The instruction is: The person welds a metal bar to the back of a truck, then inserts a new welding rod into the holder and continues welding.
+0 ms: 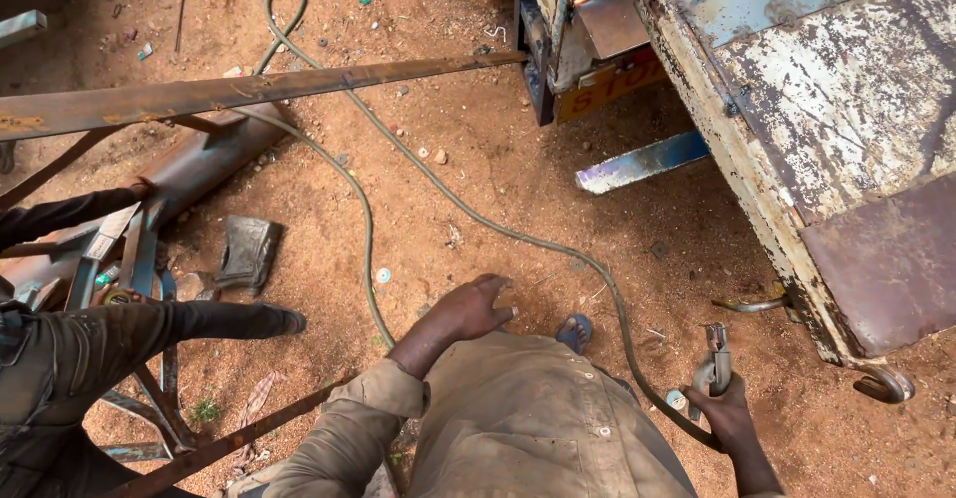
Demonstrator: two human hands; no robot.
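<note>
My right hand [729,413] is clenched around the grey metal welding electrode holder [714,361], its jaw end pointing up near the lower corner of the rusty, paint-flaked truck body [827,129], while my left hand [476,307] hangs loose over the red dirt ground [478,159], gripping nothing. The long greenish cable [363,209] runs from the holder across the ground and under the rusty angle-iron bar [249,88]. I judge it could snag on that bar, or trip the person in dark sleeves [90,344] beside me.
</note>
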